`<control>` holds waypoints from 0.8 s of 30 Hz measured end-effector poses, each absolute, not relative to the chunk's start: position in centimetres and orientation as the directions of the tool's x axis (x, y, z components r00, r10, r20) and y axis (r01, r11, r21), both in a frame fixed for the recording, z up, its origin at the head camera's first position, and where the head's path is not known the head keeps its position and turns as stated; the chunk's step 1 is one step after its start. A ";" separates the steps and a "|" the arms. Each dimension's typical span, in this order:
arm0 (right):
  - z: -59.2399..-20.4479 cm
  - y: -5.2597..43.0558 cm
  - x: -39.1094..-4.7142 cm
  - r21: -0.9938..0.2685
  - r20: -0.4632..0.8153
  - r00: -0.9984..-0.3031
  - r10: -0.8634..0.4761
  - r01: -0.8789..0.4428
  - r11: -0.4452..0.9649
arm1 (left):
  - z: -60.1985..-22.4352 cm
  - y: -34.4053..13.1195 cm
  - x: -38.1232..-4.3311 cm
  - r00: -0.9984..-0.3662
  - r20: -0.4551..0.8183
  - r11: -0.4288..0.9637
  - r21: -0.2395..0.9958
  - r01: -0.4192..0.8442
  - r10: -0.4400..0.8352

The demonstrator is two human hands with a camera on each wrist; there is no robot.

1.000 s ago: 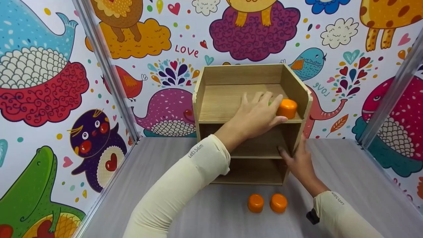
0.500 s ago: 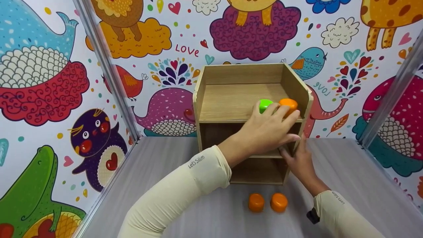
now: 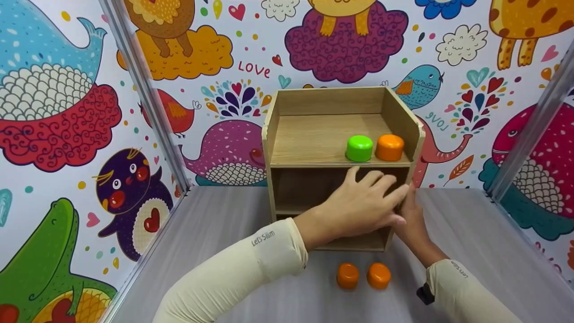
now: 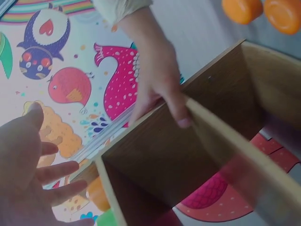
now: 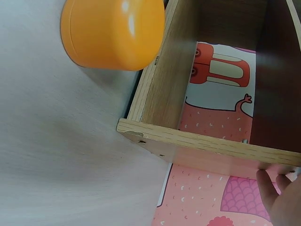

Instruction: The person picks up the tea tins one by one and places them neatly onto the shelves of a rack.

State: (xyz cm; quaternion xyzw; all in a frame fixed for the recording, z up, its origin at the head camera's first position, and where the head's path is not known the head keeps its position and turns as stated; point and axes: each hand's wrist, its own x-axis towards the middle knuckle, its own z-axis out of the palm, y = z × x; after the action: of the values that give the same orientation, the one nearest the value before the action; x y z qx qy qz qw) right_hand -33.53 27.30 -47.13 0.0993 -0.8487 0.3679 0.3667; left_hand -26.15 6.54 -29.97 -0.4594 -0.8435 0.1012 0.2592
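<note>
A small wooden shelf unit [image 3: 309, 165] stands on the grey table. On its top tier, near the right side, sit a green rounded cylinder [image 3: 359, 148] and an orange rounded cylinder [image 3: 390, 147], side by side. My left hand [image 3: 358, 204] hovers in front of the shelf below them, fingers spread and holding nothing; the left wrist view shows the same bare hand [image 4: 37, 174]. With its thumb inside and fingers outside, my right hand [image 4: 162, 77] grips the shelf's right side panel. The left hand partly hides it in the head view.
Two more orange cylinders, a left one [image 3: 348, 275] and a right one [image 3: 379, 275], stand on the table [image 3: 287, 287] in front of the shelf. Cartoon-printed walls [image 3: 233, 98] enclose the back and sides, with metal corner posts [image 3: 148, 94].
My left hand has drawn back from the top tier, down and slightly right, leaving the green cylinder beside the orange one. The right hand has stayed on the side panel.
</note>
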 end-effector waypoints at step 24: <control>-46.9 26.9 -33.8 -0.638 0.641 -0.752 0.153 -0.410 0.652 | -38.4 6.2 -26.4 -0.500 0.104 0.495 -0.407 0.768 0.860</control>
State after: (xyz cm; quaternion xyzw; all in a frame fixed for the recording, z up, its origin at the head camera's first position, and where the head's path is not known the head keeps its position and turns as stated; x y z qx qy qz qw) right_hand -33.75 26.86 -46.92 0.0765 -0.8414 0.4103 0.3434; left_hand -26.41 6.17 -38.40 -0.4776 -0.8519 0.1557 0.1483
